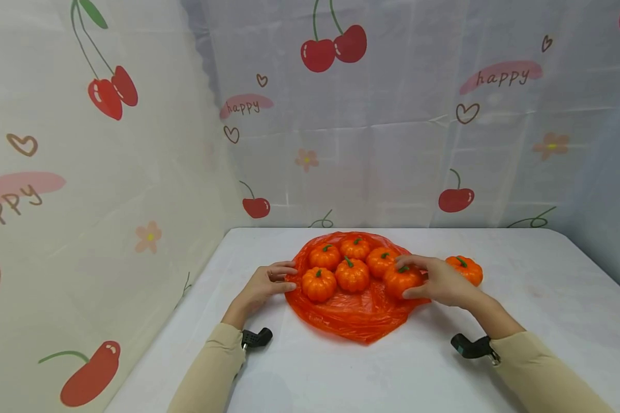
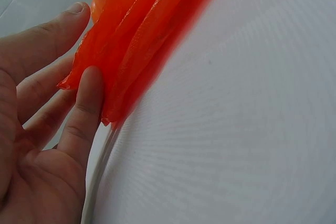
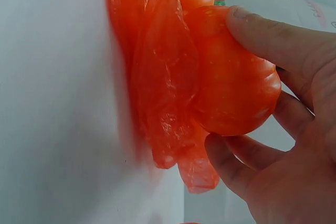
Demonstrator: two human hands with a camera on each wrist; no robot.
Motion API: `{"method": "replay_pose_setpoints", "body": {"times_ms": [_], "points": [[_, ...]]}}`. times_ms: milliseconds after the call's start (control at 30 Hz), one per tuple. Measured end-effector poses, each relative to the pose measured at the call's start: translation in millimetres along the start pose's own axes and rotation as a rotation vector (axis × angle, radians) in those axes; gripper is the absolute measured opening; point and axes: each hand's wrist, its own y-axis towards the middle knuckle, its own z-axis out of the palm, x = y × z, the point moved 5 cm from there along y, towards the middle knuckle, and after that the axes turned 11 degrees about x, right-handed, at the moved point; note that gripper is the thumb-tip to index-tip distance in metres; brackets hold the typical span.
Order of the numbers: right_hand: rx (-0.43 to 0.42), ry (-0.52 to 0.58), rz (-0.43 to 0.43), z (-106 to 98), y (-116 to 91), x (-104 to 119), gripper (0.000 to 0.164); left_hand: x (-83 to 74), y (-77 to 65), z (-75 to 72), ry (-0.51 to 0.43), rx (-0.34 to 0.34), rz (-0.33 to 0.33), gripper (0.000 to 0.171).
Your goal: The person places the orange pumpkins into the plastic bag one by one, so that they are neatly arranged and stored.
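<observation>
A red plastic bag (image 1: 341,314) lies spread flat on the table, with several small orange pumpkins (image 1: 352,275) with green stems on it. My right hand (image 1: 441,282) holds the pumpkin (image 3: 236,77) at the bag's right edge, thumb on one side and fingers on the other. On the left, my left hand (image 1: 263,285) is at the bag's edge with fingers loosely extended. In the left wrist view, a fingertip (image 2: 90,80) touches the thin folds of the bag (image 2: 131,40).
One more pumpkin (image 1: 465,269) sits on the white table (image 1: 542,287) beyond my right hand, off the bag. A curtain (image 1: 367,132) printed with cherries hangs behind the table and along its left side. Each wrist wears a black camera mount (image 1: 256,338).
</observation>
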Motion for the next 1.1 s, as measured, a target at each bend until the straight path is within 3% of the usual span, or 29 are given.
{"method": "replay_pose_setpoints", "body": {"times_ms": [567,1100], "points": [[0.029,-0.006,-0.029,24.5,14.8,6.9,0.042,-0.3,0.1,0.1,-0.003,0.004,0.003,0.037],[0.016,-0.033,-0.042,24.4,13.7,7.2,0.046,-1.4,-0.9,0.1,0.007,0.001,-0.008,0.037]]}}
